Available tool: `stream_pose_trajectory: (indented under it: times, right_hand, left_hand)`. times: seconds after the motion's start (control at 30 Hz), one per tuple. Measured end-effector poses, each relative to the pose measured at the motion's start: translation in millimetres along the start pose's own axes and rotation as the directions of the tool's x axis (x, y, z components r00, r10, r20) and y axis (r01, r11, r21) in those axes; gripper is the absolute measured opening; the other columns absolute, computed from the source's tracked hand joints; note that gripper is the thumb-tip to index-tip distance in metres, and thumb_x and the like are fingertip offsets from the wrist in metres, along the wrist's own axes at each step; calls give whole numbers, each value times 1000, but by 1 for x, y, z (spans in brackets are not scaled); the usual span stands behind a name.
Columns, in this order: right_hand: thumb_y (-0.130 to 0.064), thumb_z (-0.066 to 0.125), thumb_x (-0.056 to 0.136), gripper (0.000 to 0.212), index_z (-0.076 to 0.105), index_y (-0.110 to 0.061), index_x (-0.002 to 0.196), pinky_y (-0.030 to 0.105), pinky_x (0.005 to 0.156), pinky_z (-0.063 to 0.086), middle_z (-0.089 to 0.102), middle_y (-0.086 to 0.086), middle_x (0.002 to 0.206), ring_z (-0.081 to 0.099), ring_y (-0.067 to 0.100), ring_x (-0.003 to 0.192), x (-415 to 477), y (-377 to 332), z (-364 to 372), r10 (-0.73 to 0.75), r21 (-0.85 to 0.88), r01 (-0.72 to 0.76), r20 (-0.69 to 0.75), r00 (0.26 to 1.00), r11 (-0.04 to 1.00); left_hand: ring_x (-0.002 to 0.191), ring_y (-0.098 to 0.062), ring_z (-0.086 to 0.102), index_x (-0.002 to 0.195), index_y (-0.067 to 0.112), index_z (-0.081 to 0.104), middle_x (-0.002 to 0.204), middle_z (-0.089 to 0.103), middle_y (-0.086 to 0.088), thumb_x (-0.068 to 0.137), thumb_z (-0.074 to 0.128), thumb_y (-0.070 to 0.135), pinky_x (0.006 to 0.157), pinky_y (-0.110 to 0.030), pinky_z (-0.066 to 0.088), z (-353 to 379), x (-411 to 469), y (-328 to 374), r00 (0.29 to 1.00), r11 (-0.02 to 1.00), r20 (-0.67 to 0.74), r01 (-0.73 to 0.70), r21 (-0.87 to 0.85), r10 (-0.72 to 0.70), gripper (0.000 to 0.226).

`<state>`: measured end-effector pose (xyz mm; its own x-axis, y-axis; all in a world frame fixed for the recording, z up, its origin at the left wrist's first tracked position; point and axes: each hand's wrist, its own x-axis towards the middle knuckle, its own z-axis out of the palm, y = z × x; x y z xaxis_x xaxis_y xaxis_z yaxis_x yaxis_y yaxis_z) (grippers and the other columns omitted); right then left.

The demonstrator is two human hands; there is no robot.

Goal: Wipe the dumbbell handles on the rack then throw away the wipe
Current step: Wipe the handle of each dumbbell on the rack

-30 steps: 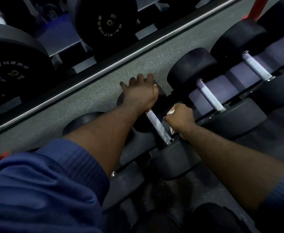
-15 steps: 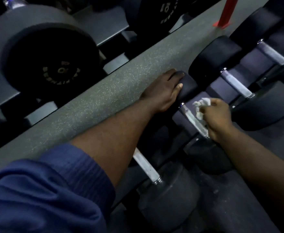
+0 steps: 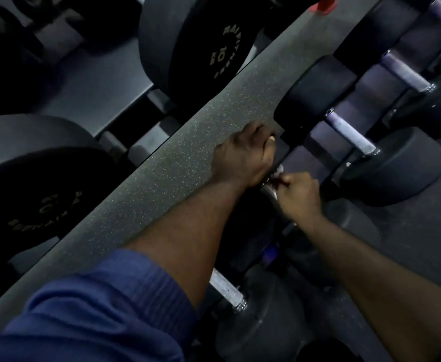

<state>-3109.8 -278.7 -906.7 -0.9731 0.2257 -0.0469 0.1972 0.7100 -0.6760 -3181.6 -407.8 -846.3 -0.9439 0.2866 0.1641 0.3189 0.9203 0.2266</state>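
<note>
Black dumbbells with knurled steel handles lie side by side on the rack (image 3: 326, 158). My left hand (image 3: 243, 155) rests curled on the far head of the middle dumbbell, against the speckled floor strip. My right hand (image 3: 299, 197) is closed around a white wipe (image 3: 278, 171), pressed on that dumbbell's handle (image 3: 269, 190), most of which is hidden under my fist. The neighbouring handle (image 3: 350, 133) to the right is bare. Another bare handle (image 3: 226, 290) shows below my left forearm.
A speckled grey rubber floor strip (image 3: 188, 152) runs diagonally behind the rack. Beyond it, large black 10 kg dumbbells (image 3: 196, 45) sit on another rack. A red post base (image 3: 324, 5) stands at the top right. Dark floor lies at the lower right.
The view has shifted left and closer. My right hand slid with the wipe up the handle toward my left hand, which has curled on the dumbbell head.
</note>
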Motion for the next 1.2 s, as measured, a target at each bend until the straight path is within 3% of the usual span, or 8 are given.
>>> stream_pose_trajectory:
  times: [0.17,0.37,0.5,0.67,0.77,0.87,1.0,1.2]
  right_hand:
    - [-3,58,82,27,80,-13,95,17,77,43,76,9,98,70,26,98,13,-3,-20,67,-33,-64,111,992,997]
    - [-11,62,87,22,79,-19,98,21,77,44,76,9,102,70,29,102,22,3,-6,195,-11,-198,253,948,980]
    - [-13,62,90,17,78,-16,91,25,67,46,74,5,83,70,24,84,9,3,-17,118,60,-131,188,975,990]
    - [-6,54,90,28,75,-15,106,30,89,49,71,13,112,64,35,109,37,7,-24,59,-35,-48,502,863,998]
    - [10,54,80,41,71,-9,112,27,83,43,54,10,101,58,32,100,30,18,-28,-129,-21,157,473,872,987]
    - [12,55,81,45,69,-7,119,26,84,40,58,13,105,59,32,103,25,26,-26,-116,0,133,480,869,991]
    - [-21,67,95,10,74,-14,95,26,77,44,72,6,95,67,25,92,60,24,-41,-96,-19,135,611,786,991]
    - [-45,61,98,46,50,-16,64,27,56,33,52,-2,66,50,15,65,57,14,-31,-22,-15,39,603,797,999]
  left_hand:
    - [102,-26,66,132,42,55,144,50,18,98,33,50,78,-42,54,-3,0,-1,1000,1000,25,6,-7,-6,42]
    - [109,-24,64,135,47,50,149,44,22,100,33,51,85,-43,53,-2,2,0,997,999,75,20,-42,-17,40]
    - [107,-23,64,137,45,51,148,43,23,101,34,50,82,-41,51,-2,3,-3,998,1000,68,9,-26,-7,40]
    - [112,-21,63,139,44,49,151,41,23,102,36,49,87,-43,53,-1,2,-3,996,999,91,2,-35,1,39]
    - [113,-21,63,139,44,50,153,42,22,101,34,49,87,-44,54,-1,2,-4,997,999,81,3,-33,0,42]
    - [115,-21,63,139,44,50,154,41,22,100,35,50,89,-45,56,-1,2,-3,996,1000,90,4,-26,-1,42]
    - [115,-20,64,139,44,52,153,42,22,100,35,51,90,-44,55,-3,1,-2,996,999,85,9,-44,-5,43]
    - [115,-22,64,139,42,54,153,44,20,100,33,53,90,-47,56,-4,1,-1,996,998,89,6,-55,-1,46]
